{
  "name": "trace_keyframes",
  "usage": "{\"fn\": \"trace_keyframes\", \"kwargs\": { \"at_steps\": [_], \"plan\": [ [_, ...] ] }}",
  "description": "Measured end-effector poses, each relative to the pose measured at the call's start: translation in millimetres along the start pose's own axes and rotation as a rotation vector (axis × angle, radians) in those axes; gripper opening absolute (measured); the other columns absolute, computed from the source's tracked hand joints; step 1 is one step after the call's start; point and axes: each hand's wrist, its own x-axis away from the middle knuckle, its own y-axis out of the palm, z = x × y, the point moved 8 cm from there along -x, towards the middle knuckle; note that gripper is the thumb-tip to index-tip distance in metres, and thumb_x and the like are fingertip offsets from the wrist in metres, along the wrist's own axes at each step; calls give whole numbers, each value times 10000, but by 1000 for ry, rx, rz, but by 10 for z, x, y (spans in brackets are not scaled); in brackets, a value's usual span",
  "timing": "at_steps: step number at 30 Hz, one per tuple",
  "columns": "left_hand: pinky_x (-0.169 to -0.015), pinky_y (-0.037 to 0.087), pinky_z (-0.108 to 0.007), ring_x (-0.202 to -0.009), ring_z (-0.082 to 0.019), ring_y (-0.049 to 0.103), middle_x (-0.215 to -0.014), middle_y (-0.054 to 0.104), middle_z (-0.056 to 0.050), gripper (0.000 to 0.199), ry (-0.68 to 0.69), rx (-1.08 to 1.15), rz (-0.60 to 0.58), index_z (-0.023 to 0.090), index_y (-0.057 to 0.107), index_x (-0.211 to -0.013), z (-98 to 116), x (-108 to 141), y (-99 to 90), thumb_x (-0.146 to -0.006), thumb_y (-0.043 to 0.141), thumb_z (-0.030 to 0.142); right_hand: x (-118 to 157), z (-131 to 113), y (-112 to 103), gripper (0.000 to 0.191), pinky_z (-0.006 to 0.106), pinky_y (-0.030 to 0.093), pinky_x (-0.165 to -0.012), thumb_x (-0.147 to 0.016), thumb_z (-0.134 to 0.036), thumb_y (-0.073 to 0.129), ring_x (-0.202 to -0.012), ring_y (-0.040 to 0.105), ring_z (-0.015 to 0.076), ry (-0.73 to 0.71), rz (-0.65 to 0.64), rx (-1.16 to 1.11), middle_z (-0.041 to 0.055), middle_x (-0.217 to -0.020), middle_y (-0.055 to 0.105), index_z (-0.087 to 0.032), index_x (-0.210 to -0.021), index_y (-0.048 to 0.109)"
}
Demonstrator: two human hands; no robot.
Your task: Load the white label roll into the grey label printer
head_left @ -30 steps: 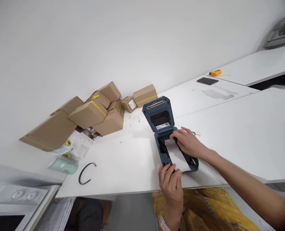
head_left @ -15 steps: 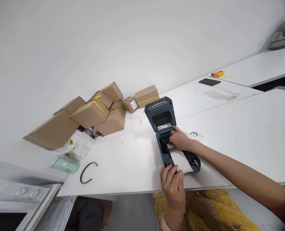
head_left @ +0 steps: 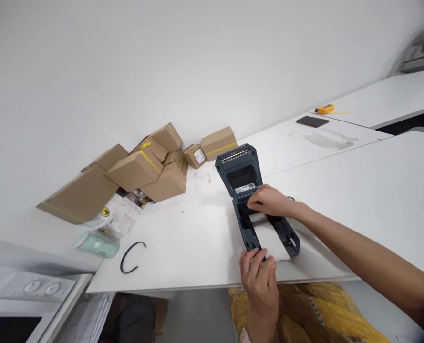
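A dark blue printer-like device [head_left: 238, 174] lies on the white table with its lid raised away from me. White paper [head_left: 272, 240] runs through its base toward the front edge. My left hand [head_left: 260, 274] has its fingertips on the near edge of the base and the paper, gripping there. Over the back part of the base, near the hinge, is my right hand [head_left: 267, 200], its fingers bent together. Whatever may be between those fingers is hidden.
Cardboard boxes [head_left: 135, 169] are stacked at the back left. A green cylinder [head_left: 97, 244] and a black curved band [head_left: 122, 259] lie at the left. Farther right are a dark flat object [head_left: 312, 121] and a yellow tape measure [head_left: 325, 109].
My right hand has lifted from deep inside the base, its fingers curling more. The paper's near end now reaches slightly farther over the front edge. My left hand has barely shifted.
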Motion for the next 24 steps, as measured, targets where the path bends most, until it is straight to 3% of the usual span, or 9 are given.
{"fn": "trace_keyframes", "kwargs": {
  "at_steps": [2, 4, 5, 6, 9, 12, 17, 21, 24],
  "plan": [
    [-967, 544, -422, -944, -190, 705, -959, 784, -39, 217, 3, -5, 6, 222, 724, -887, 3, 1, -5, -922, 575, 68, -38, 80, -448, 368, 428, 477, -973, -1023, -320, 390, -1001, 669, 244, 92, 285, -114, 52, -1039, 766, -255, -1044, 752],
    [-970, 545, -425, -950, -191, 706, -955, 782, -39, 211, 3, -3, 10, 220, 721, -877, -1, 4, -9, -907, 589, 58, -40, 243, -924, 389, 471, 469, -1011, -1038, -407, 371, -1115, 631, 273, 205, 675, -275, 81, -1167, 728, -251, -1173, 700],
    [-969, 546, -428, -954, -192, 705, -956, 781, -40, 212, 5, -1, 11, 219, 719, -873, -4, 6, -11, -906, 588, 55, -60, 330, -1090, 397, 499, 438, -1058, -1028, -461, 402, -1188, 597, 289, 246, 820, -349, 88, -1241, 701, -254, -1238, 667],
    [-968, 547, -433, -961, -195, 703, -961, 780, -41, 213, 7, -2, 8, 219, 716, -874, -8, 9, -8, -909, 584, 55, -134, 407, -1186, 443, 523, 394, -1106, -1014, -516, 423, -1268, 548, 301, 271, 878, -412, 92, -1330, 659, -254, -1311, 622],
    [-958, 551, -441, -994, -206, 693, -983, 776, -49, 206, 30, -17, -7, 215, 709, -895, -2, 24, 11, -926, 572, 64, -503, 601, -1175, 589, 524, 358, -1146, -1011, -637, 331, -1335, 504, 290, 329, 699, -679, 85, -1412, 608, -230, -1367, 565],
    [-935, 552, -424, -1017, -211, 667, -987, 762, -58, 221, 42, -35, 24, 211, 707, -903, 17, 57, 14, -924, 563, 45, -571, 619, -1104, 611, 470, 425, -1096, -1020, -640, 269, -1208, 589, 263, 366, 561, -848, 79, -1263, 681, -208, -1192, 667],
    [-966, 481, -434, -968, -200, 606, -946, 695, -55, 288, -5, -109, 120, 235, 729, -910, 36, 130, 7, -908, 566, -1, 7, 307, -1006, 379, 460, 469, -1037, -994, -501, 432, -1121, 625, 261, 323, 475, -820, 40, -1178, 699, -257, -1104, 700],
    [-967, 415, -433, -846, -177, 576, -842, 649, -22, 249, -15, -153, 162, 248, 733, -862, 52, 148, 7, -908, 612, 35, 607, -28, -773, 315, 493, 413, -1132, -996, -439, 488, -1302, 553, 277, 161, 457, -772, 59, -1355, 639, -306, -1231, 650],
    [-956, 396, -414, -796, -162, 561, -788, 634, -4, 237, -21, -150, 169, 243, 724, -837, 50, 142, 9, -907, 622, 41, 960, -183, -516, 359, 521, 360, -1188, -996, -384, 526, -1426, 448, 274, 123, 453, -680, 54, -1478, 558, -349, -1349, 584]
  ]
}}
